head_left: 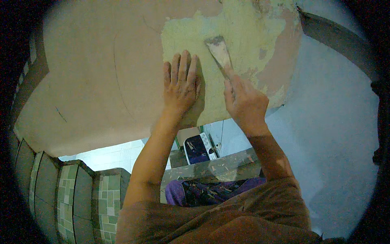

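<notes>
A pinkish wall surface fills the upper middle, with a rough patch of yellow-green underlayer exposed at its right. My left hand lies against it at the left border of that patch, palm down, fingers stretched out and holding nothing. My right hand grips a putty scraper, its wide, white-smeared metal blade resting on or just over the yellow-green patch, pointing up and left. The handle is mostly hidden in my fingers.
Tiled steps descend at the lower left. Below me is a ledge scattered with flakes. Past the surface's lower edge are a white tiled floor and a white appliance with a dark lid. A pale blue wall stands at the right.
</notes>
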`<state>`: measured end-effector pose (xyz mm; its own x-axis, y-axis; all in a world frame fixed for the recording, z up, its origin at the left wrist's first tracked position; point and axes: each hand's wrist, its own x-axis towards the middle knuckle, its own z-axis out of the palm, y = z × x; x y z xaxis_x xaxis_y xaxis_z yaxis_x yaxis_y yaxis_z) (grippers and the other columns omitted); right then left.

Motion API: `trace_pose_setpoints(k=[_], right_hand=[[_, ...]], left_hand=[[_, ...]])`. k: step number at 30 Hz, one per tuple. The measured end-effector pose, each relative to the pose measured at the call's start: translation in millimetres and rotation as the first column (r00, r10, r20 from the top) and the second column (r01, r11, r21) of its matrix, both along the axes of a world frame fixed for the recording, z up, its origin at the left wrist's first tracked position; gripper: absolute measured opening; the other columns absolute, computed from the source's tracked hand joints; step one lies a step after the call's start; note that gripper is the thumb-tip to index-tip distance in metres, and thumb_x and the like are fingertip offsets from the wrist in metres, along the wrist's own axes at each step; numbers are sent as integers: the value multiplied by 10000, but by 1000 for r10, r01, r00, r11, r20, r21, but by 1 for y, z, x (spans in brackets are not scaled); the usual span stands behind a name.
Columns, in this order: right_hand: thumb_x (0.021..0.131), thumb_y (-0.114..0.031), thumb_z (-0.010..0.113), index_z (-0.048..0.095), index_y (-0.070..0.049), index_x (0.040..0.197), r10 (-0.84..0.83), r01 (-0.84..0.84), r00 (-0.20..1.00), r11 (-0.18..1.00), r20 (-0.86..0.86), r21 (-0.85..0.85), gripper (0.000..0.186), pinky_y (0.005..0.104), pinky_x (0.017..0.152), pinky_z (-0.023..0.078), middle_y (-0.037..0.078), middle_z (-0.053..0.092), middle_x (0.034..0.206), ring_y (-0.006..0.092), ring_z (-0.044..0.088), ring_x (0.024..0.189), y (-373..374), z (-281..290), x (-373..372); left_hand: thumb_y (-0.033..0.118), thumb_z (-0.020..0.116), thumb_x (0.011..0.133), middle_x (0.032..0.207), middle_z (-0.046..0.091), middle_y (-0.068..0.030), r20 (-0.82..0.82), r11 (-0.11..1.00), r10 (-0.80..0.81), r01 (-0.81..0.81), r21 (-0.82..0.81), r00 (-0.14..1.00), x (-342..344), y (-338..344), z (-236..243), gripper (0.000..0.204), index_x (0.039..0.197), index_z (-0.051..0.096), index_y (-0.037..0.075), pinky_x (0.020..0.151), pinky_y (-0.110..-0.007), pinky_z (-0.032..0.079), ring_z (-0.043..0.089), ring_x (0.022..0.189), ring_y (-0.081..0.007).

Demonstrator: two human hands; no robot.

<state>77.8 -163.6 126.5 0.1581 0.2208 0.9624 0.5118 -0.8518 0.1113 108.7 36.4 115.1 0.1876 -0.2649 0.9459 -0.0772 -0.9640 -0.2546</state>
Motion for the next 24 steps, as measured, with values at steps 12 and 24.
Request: trace_pose_setpoints(k=[12, 24], right_hand=[[837, -195, 661, 581, -206, 1262, 14, -11, 999, 998, -45, 63, 433, 353, 420, 436, 58, 559, 619, 233, 540, 445, 15, -10, 6], [850, -209, 628, 569, -215, 1278, 33, -29, 997, 997, -67, 65, 432, 369, 412, 445, 61, 590, 681, 251, 560, 464, 18, -29, 4]], left_hand=[[237, 587, 848, 1462, 374, -110, -27, 998, 47, -46, 41, 999, -4, 7, -35, 623, 1428, 378, 145, 1118, -490, 249, 362, 1342, -303], [282, 510, 956, 931, 645, -175, 52, 404, -732, 495, -769, 679, -31, -68, -19, 308, 1077, 562, 3, 775, -355, 492, 636, 862, -279]])
